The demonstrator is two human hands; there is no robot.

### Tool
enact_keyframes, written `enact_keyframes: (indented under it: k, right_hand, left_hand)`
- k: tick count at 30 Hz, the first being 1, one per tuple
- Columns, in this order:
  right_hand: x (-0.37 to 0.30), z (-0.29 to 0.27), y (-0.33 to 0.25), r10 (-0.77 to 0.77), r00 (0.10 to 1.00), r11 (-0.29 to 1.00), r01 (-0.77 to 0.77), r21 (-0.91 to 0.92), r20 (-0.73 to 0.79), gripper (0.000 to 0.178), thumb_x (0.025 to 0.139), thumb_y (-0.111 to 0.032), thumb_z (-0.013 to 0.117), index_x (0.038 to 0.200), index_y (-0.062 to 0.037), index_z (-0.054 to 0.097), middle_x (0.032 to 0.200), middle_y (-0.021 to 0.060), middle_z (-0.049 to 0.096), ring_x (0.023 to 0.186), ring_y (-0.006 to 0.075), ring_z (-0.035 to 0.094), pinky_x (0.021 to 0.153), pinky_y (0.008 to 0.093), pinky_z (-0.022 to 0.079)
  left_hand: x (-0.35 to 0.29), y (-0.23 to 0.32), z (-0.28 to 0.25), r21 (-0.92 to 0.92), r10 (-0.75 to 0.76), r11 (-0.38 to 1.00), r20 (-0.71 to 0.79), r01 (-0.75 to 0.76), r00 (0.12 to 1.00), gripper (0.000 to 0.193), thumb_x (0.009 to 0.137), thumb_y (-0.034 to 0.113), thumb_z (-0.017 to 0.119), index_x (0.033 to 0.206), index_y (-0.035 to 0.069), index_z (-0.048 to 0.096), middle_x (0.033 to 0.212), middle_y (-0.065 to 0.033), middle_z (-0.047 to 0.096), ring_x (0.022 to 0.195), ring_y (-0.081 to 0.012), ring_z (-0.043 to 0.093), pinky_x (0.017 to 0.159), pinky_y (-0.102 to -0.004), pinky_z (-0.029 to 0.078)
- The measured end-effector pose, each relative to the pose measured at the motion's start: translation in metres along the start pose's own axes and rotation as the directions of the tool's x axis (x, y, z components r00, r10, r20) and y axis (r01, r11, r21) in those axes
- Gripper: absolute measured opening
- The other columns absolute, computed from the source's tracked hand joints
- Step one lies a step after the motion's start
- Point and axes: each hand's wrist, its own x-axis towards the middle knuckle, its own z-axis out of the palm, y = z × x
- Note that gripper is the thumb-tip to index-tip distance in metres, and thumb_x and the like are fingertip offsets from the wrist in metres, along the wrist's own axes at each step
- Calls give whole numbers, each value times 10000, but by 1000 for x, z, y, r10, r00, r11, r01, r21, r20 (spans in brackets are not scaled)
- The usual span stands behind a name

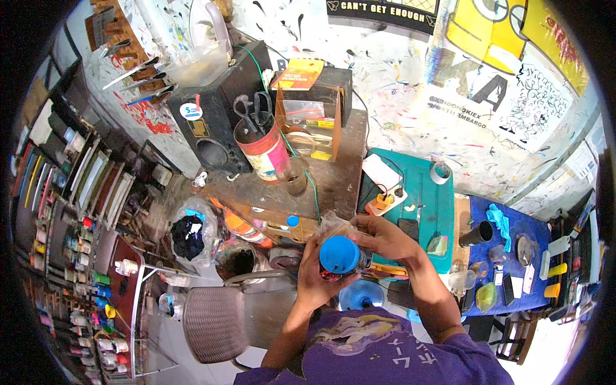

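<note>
In front of my chest is a jar with a round blue lid (339,255), its top facing up. My left hand (313,277) wraps round its side, fingers closed on it. Crumpled clear plastic (333,226), like a thin bag, bunches at the jar's far side. There my right hand (386,239) has its fingers bent and closed on the plastic, close to the lid's right edge. The jar's lower part is mostly hidden by the lid and my left hand; some red shows under the rim.
Ahead, a brown table (340,173) holds a scissors-filled bucket (262,149) and a black speaker (215,119). A green box lid (417,173) carries a power strip (387,200). To the left stands a mesh chair (215,324); at right, a blue-topped table (513,256) bears cups.
</note>
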Motion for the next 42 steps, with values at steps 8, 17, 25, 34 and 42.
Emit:
enact_keyframes:
  k: [8, 17, 25, 34, 42]
  right_hand:
    - [91, -24, 22, -8, 902, 971, -96, -219, -432, 510, 1002, -356, 712, 1339, 14, 613, 1096, 136, 759, 956, 187, 706, 863, 340, 555]
    - [44, -6, 20, -209, 676, 880, -186, -438, -706, 462, 1058, -319, 617, 1392, -2, 575, 968, 178, 743, 848, 237, 708, 797, 373, 552]
    - [-168, 36, 37, 156, 519, 986, -25, 167, -840, 255, 1144, -261, 416, 1087, -51, 551, 749, 4, 523, 621, 96, 512, 584, 313, 444]
    - [-427, 168, -7, -2, 72, 873, -486, -37, -997, 541, 882, -547, 771, 1093, -62, 654, 788, 139, 677, 703, 315, 682, 651, 450, 529]
    - [-634, 278, 38, -1, -270, 442, -864, 241, -963, 864, 785, -850, 636, 1007, -16, 595, 852, 213, 708, 768, 394, 732, 634, 492, 566]
  left_hand:
    - [-2, -23, -17, -256, -344, 905, 35, 341, 938, 823, 621, 277, 994, 1333, 75, 633, 1441, -224, 587, 1351, -382, 564, 1104, -451, 480]
    - [0, -26, -11, -307, -326, 891, 75, 333, 942, 839, 634, 255, 1013, 1320, 31, 585, 1183, -166, 654, 1068, -334, 681, 952, -429, 548]
    - [-12, 39, 56, -443, 176, 896, 288, -32, 941, 831, 591, 262, 1029, 1261, 64, 579, 1149, -127, 577, 1055, -322, 601, 926, -447, 498]
    - [-146, 213, 180, -574, 374, 805, 685, 149, 625, 734, 680, 161, 969, 1238, 64, 504, 1162, -136, 674, 1033, -319, 693, 1002, -454, 512]
    - [-323, 396, 282, -750, 799, 574, 425, -328, 425, 453, 806, 210, 790, 1202, 71, 620, 1102, -114, 667, 1040, -351, 633, 900, -487, 465]
